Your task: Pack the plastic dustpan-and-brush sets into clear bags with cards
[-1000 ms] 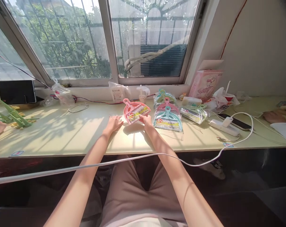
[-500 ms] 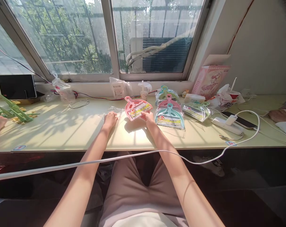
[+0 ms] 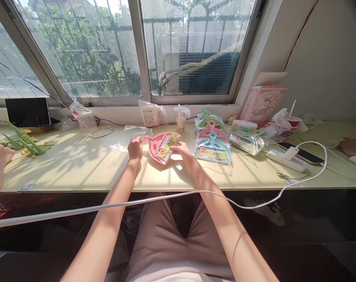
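A pink dustpan and brush set [image 3: 159,148] with a yellow label is held over the table between both hands. My left hand [image 3: 135,149] is closed at its handle end, on the left. The fingers of my right hand [image 3: 182,150] pinch the label side at the right. Clear plastic film [image 3: 117,147] lies on the table just beyond and left of my left hand. To the right of my right hand, bagged dustpan sets in blue [image 3: 213,149], pink [image 3: 211,132] and green [image 3: 206,116] overlap in a row. Another green bagged set [image 3: 248,141] lies beside them.
A white cable [image 3: 195,192] crosses in front of my forearms. On the right are a power strip [image 3: 286,160], a phone [image 3: 303,152] and a pink box [image 3: 264,102]. A drink cup [image 3: 180,122] stands at the back. Other people's hands show at both edges, near green plant-like pieces [image 3: 26,143] on the left.
The pink set has turned, its handle now pointing left and its label side right. My left hand has left the plastic film and closed on the handle.
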A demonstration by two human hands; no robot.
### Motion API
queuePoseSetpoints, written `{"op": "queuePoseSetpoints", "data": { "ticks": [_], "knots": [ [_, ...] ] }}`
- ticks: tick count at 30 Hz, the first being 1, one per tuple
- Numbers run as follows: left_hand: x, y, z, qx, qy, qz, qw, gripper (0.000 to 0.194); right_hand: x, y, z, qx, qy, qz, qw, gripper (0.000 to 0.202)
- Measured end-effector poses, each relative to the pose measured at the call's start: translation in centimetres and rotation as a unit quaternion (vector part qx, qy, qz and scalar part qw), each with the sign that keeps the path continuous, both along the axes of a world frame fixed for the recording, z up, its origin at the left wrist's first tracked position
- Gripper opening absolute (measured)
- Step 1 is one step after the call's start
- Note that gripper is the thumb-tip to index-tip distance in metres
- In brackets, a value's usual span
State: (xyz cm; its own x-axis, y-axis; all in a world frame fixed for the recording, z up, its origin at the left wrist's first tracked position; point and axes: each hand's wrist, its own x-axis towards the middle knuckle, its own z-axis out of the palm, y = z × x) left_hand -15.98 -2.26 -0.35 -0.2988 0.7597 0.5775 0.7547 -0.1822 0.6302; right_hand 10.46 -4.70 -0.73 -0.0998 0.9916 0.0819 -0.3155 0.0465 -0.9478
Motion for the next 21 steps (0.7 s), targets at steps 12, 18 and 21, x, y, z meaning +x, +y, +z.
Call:
{"op": "queuePoseSetpoints", "data": {
  "ticks": [12, 18, 21],
  "knots": [
    [1.6, -1.1, 0.7, 0.005, 0.027, -0.097, 0.995, 0.023, -1.2, 0.7, 0.5, 0.008, -0.042, 0.002, 0.999, 0.033],
    [1.9, -1.6, 1.1, 0.061, 0.018, -0.036, 0.997, 0.029, -1.3, 1.1, 1.0, 0.012, -0.051, -0.014, 0.999, 0.033],
    [1.0, -1.4, 1.3, 0.07, 0.038, 0.036, 0.996, 0.039, -1.4, 1.5, 0.8, 0.011, -0.082, -0.025, 0.996, 0.027]
  ]
}}
